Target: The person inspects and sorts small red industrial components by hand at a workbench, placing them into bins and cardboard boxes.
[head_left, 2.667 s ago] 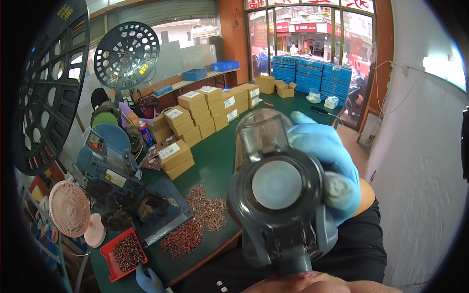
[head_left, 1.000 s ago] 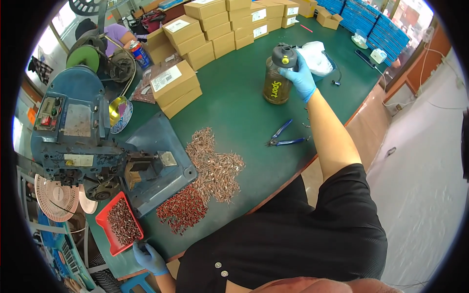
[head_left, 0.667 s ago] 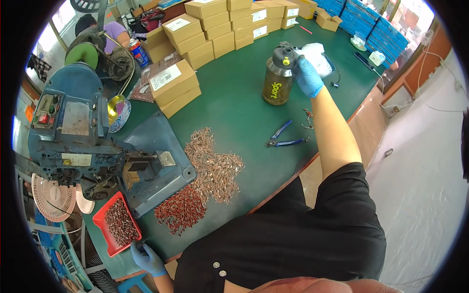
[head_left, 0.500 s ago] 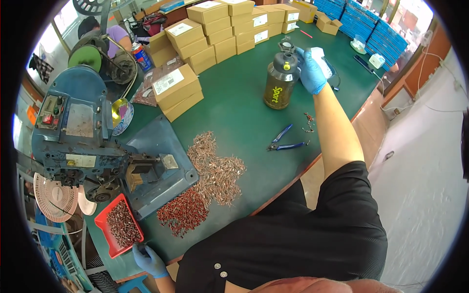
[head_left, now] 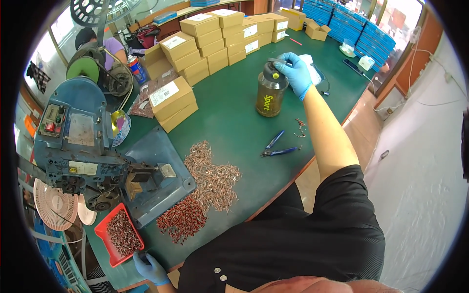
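My right hand [head_left: 294,74], in a blue glove, is closed at the top of a large dark sports water bottle [head_left: 270,95]. Its fingers lie on the bottle's grey lid loop, and the bottle stands upright on the table. My left hand [head_left: 151,270], also gloved in blue, is low at the table's near edge, beside the corner of a red tray [head_left: 105,229]. Its thumb and fingers look apart; their tips are partly hard to see. Small reddish-brown metal-ended parts [head_left: 123,232] fill the tray.
A blue bench machine [head_left: 73,127] stands at left, with loose piles of small parts [head_left: 215,180] beside its base. Blue-handled pliers [head_left: 278,150] lie open on the green table [head_left: 234,112]. Cardboard boxes [head_left: 173,100] and blue trays [head_left: 342,29] line the back. Another person [head_left: 115,49] sits far left.
My right hand has shifted from beside the bottle's top to over it, and the raised lid piece now sits lower under my fingers. My left hand stays by the tray. The view has tilted slightly.
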Available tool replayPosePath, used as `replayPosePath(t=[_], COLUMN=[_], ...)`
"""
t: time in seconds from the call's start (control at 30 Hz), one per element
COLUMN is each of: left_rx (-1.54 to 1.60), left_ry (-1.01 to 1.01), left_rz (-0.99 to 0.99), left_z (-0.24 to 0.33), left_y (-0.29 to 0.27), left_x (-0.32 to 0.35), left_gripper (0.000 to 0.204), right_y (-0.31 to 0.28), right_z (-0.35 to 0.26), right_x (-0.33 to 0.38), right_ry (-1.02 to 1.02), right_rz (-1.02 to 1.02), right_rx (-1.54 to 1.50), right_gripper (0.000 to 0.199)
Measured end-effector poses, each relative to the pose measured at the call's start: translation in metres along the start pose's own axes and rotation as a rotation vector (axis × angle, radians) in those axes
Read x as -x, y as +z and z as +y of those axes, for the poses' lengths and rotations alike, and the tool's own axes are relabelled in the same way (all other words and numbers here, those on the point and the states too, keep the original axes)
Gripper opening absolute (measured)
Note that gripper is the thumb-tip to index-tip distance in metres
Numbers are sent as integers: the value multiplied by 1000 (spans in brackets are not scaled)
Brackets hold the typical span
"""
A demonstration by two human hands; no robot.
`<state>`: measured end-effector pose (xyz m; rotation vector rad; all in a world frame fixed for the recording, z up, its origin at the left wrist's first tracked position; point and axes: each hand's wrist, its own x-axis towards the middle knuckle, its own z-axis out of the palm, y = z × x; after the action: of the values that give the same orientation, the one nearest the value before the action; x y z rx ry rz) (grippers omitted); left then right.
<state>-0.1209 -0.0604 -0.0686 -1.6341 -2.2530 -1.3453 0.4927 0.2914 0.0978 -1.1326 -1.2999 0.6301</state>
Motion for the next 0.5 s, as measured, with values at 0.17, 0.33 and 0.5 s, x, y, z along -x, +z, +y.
replayPosePath(t=[0.17,0.33,0.5], left_rx=[-59,-1,-18], left_ry=[18,31,64], left_rz=[13,-9,7], left_z=[3,5,5], left_y=[-1,-2,-3], left_x=[0,-1,0], left_gripper=[40,39,39], right_y=[4,10,6], right_z=[1,4,0], right_x=[3,10,-1], right_ry=[4,-60,55], right_rz=[-18,71,79], right_rx=[-34,-149,-268], right_gripper=[19,18,12])
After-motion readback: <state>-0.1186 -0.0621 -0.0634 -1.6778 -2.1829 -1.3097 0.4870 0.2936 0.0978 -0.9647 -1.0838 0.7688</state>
